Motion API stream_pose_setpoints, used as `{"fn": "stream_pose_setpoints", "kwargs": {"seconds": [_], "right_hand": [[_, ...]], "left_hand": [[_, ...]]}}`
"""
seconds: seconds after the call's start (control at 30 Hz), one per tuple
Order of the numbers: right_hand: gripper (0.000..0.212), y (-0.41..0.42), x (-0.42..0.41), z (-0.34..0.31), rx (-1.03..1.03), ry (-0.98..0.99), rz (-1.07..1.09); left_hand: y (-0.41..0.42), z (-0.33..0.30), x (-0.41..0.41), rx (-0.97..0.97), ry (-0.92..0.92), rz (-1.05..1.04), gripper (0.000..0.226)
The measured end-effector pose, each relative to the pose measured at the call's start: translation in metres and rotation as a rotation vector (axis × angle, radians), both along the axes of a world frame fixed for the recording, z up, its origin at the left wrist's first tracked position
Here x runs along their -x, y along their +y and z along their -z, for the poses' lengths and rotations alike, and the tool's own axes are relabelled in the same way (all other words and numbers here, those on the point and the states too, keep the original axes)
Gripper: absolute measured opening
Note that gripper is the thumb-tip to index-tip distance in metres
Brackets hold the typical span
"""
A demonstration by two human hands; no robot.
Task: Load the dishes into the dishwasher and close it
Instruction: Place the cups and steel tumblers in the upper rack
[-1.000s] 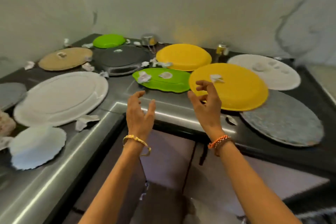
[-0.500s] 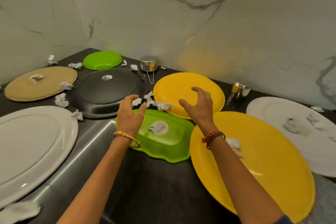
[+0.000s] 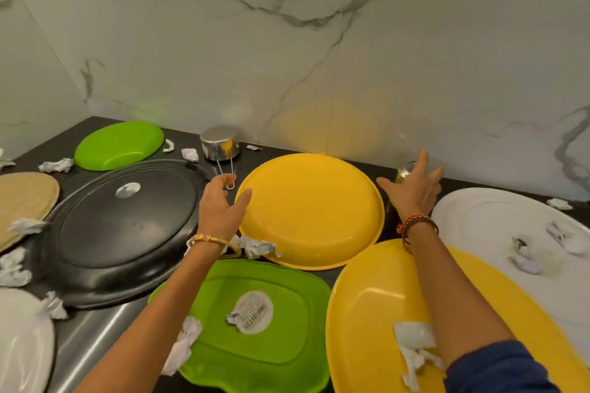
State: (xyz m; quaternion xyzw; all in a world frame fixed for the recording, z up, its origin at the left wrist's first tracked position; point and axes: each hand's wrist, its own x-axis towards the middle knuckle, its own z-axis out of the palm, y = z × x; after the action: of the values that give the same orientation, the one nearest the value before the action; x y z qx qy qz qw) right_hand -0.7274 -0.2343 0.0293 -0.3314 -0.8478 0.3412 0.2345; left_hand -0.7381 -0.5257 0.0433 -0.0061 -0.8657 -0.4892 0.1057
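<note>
Crowded countertop (image 3: 95,338), both hands (image 3: 220,207) (image 3: 415,188) flanking yellow plate (image 3: 311,210) rim

Yellow plate (image 3: 311,210): smooth plastic, satin sheen. Green tray (image 3: 255,322): glossy plastic, paper barcode label. Black platter (image 3: 124,230): smooth, semi-gloss. Tan plate (image 3: 25,201): matt, grainy. White platter (image 3: 498,226): glossy. Small pot (image 3: 220,143): polished metal, wire handle. Scraps (image 3: 257,247): crumpled paper. Worktop (image 3: 95,338): brushed-metal strip on dark matt surface. Wall (image 3: 319,41): polished veined marble.
</note>
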Motion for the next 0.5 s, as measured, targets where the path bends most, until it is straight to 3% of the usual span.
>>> {"fn": "stream_pose_setpoints", "kwargs": {"seconds": [0.13, 0.27, 0.4, 0.5], "right_hand": [[0.077, 0.004, 0.002, 0.005, -0.031, -0.007, 0.056], [0.075, -0.009, 0.002, -0.010, -0.215, 0.249, -0.034], [0.073, -0.046, 0.010, -0.031, -0.206, 0.525, -0.197], [0.073, -0.075, 0.018, -0.034, -0.163, 0.587, -0.313]], "left_hand": [[0.000, 0.007, 0.029, -0.013, -0.025, -0.033, 0.050], [-0.009, 0.009, 0.066, -0.018, -0.081, -0.125, 0.054], [-0.009, 0.010, 0.105, 0.074, -0.139, -0.132, 0.054], [-0.003, 0.015, 0.130, 0.291, -0.211, -0.152, 0.069]]}}
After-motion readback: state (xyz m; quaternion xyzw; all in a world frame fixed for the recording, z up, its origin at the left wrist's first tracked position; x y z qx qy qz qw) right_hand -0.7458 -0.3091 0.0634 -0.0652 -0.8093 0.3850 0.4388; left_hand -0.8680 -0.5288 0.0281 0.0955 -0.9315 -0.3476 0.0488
